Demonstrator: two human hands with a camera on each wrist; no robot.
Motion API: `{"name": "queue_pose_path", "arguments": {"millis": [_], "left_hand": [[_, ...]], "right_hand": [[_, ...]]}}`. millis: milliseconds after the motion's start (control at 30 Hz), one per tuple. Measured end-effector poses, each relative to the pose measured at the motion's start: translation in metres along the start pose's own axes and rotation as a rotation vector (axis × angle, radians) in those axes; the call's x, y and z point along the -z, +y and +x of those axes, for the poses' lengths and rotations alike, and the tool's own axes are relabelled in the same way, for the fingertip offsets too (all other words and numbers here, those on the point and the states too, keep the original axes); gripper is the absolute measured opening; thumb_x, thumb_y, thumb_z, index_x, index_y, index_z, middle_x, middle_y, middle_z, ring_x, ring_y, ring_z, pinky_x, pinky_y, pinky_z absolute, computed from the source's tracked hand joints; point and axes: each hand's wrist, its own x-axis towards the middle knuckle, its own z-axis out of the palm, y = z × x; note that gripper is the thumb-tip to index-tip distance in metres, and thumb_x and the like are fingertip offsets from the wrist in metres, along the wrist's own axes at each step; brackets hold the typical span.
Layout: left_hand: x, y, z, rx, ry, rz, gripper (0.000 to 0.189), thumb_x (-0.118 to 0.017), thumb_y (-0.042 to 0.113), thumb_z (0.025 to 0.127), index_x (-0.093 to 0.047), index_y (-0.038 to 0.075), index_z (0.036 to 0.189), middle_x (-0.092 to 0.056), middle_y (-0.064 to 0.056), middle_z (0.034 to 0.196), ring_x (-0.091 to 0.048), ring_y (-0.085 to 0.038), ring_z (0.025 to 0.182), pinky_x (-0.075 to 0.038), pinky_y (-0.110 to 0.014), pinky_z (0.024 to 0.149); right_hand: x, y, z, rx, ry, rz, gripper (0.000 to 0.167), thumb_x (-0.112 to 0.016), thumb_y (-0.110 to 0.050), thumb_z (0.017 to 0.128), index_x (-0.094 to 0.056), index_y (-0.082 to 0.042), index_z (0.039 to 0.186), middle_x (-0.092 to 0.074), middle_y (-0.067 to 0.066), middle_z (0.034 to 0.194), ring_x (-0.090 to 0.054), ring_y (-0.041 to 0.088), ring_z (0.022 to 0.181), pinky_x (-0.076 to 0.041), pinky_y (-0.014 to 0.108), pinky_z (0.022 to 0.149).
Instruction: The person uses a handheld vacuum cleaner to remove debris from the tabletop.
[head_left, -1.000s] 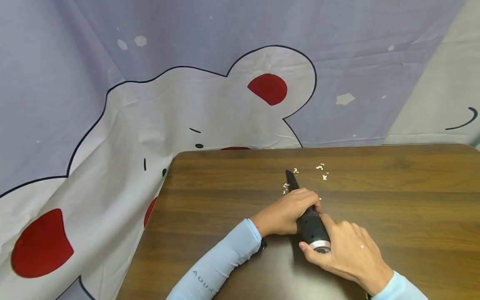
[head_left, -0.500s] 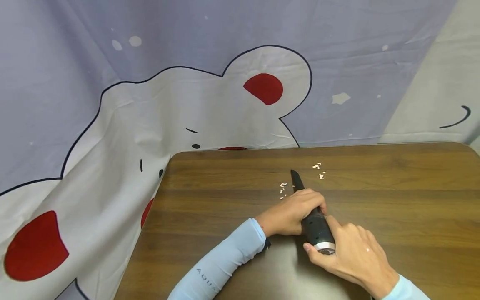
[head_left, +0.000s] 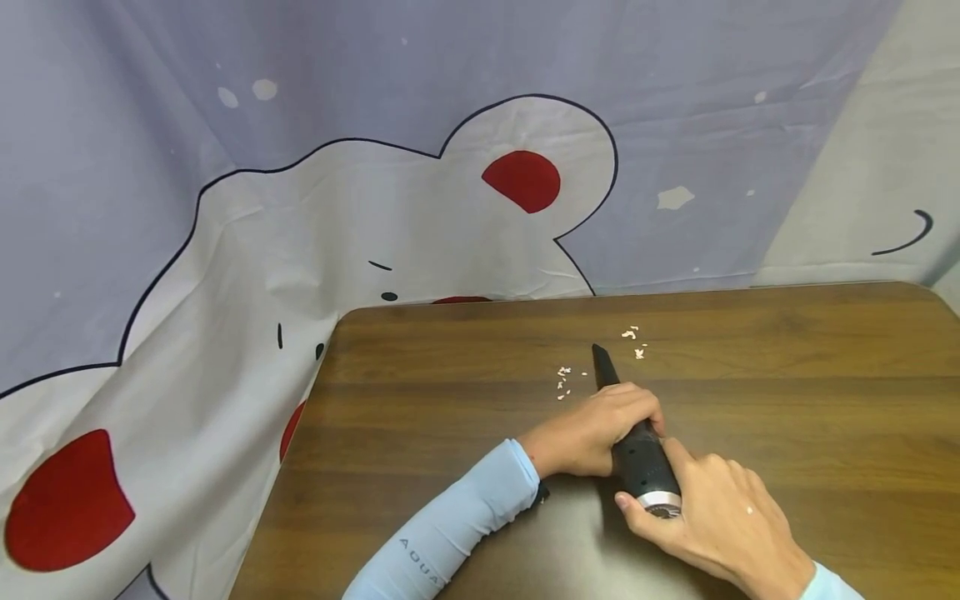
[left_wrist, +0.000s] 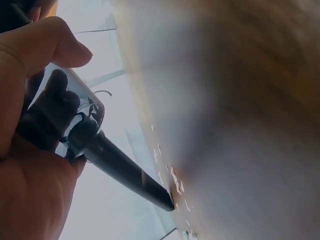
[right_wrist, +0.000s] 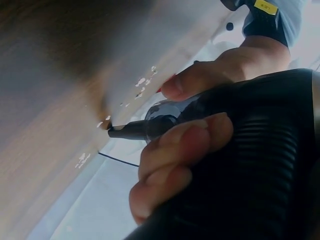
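A black handheld vacuum cleaner (head_left: 643, 467) with a silver ring at its rear lies slanted over the table. My left hand (head_left: 600, 427) grips its front part from above, around the see-through dust cup (left_wrist: 95, 102). At the rear my right hand (head_left: 723, 518) holds the body, fingers wrapped round the ribbed grip (right_wrist: 265, 160) in the right wrist view. The flat crevice nozzle (head_left: 604, 365) points away from me, its tip right at the tabletop. Small white scraps (head_left: 563, 372) lie left of the nozzle, and more white scraps (head_left: 630, 333) lie beyond it to the right.
The brown wood-grain table (head_left: 810, 392) ends at a straight back edge with rounded corners. Behind it and along its left side hangs a purple-and-white printed curtain (head_left: 360, 217) with red patches.
Both hands and the vacuum cleaner have moved a little to the right across the table. The scraps once beside the nozzle's tip no longer show there. The head view has shifted slightly.
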Motion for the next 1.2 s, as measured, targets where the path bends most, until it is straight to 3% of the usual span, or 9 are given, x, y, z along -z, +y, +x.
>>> {"name": "queue_pose_path", "arguments": {"millis": [267, 467, 667, 1200], "left_hand": [[-0.002, 0.005, 0.004, -0.033, -0.021, -0.010, 0.047, -0.090, 0.021, 0.080, -0.060, 0.018, 0.115, -0.062, 0.011, 0.113, -0.052, -0.001, 0.117, -0.028, -0.013, 0.114], [-0.003, 0.009, 0.009, -0.055, -0.061, -0.026, 0.048, -0.091, 0.024, 0.080, -0.061, 0.018, 0.116, -0.062, 0.013, 0.113, -0.051, 0.001, 0.116, -0.029, -0.011, 0.112], [-0.004, 0.012, 0.014, -0.084, -0.090, -0.042, 0.045, -0.090, 0.023, 0.081, -0.062, 0.018, 0.116, -0.063, 0.013, 0.113, -0.050, 0.002, 0.115, -0.029, -0.011, 0.111], [-0.003, 0.008, 0.028, -0.100, -0.088, -0.065, 0.045, -0.089, 0.017, 0.080, -0.063, 0.018, 0.116, -0.063, 0.013, 0.112, -0.050, 0.003, 0.116, -0.030, -0.010, 0.109]], "right_hand": [[0.004, -0.002, -0.008, -0.031, -0.006, 0.028, 0.060, -0.083, -0.063, 0.077, -0.065, -0.013, 0.105, -0.045, -0.008, 0.058, -0.041, 0.009, 0.050, -0.036, 0.034, 0.047], [0.007, -0.006, -0.016, -0.107, -0.053, 0.039, 0.069, -0.081, -0.066, 0.079, -0.067, -0.008, 0.116, -0.048, -0.005, 0.061, -0.046, 0.014, 0.054, -0.040, 0.038, 0.050], [0.011, -0.009, -0.021, -0.171, -0.092, 0.026, 0.068, -0.079, -0.069, 0.080, -0.066, -0.008, 0.107, -0.047, -0.002, 0.060, -0.047, 0.017, 0.054, -0.040, 0.040, 0.051], [0.018, -0.004, -0.018, -0.177, -0.067, 0.013, 0.072, -0.077, -0.070, 0.082, -0.066, -0.006, 0.112, -0.052, 0.000, 0.062, -0.052, 0.019, 0.056, -0.043, 0.042, 0.049]]}}
